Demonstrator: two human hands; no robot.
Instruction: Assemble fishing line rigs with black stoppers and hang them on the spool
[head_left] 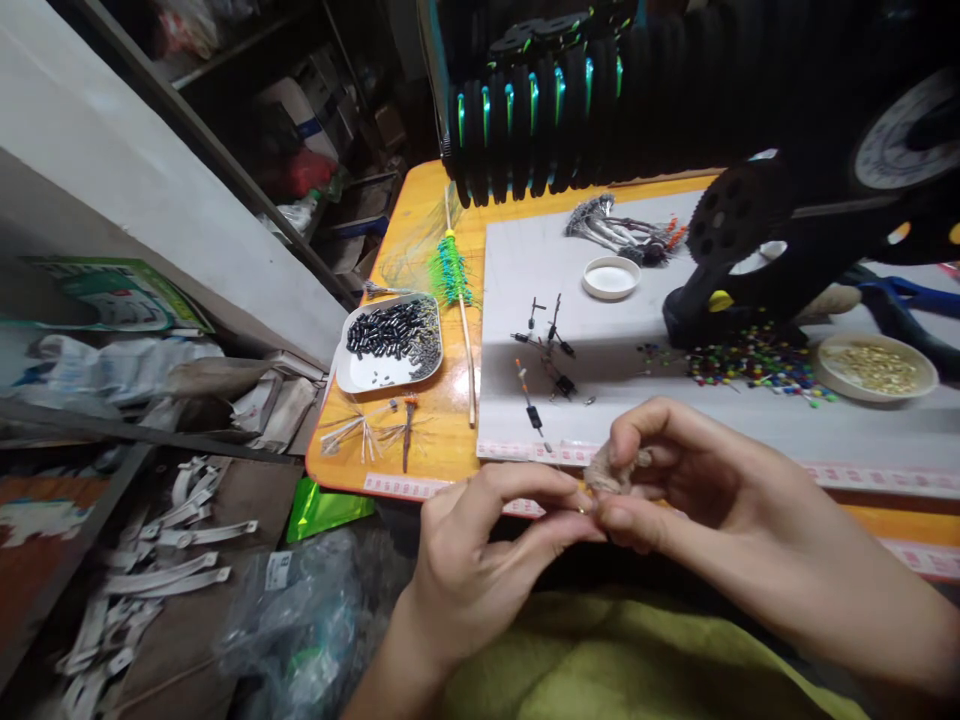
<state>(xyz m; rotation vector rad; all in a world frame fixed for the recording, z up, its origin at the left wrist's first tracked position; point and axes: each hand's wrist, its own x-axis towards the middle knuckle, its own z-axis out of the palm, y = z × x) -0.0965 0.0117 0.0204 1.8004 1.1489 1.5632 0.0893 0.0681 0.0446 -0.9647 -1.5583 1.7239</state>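
Observation:
Over the table's front edge, my left hand (469, 555) and my right hand (720, 500) meet at their fingertips. Thumb and forefinger of the left are pinched around a tiny gold-coloured bit (582, 511), too small to name. The right hand's fingers are closed at the same spot, and what they grip is hidden. A tan wrapping (609, 470) covers a right fingertip. Just beyond the hands, small black cylinder pieces on thin lines (534, 416) lie on a white board (525, 270). Multicoloured beads (750, 365) are scattered farther right.
Left on the orange table (341, 440) stand a white tray (361, 386) of black cylinders and a stick with green and blue ties (452, 270). A black machine (795, 215) rises behind. Also there: a dish (928, 385) of gold pieces, a white lid (611, 281), blue-handled pliers (911, 295).

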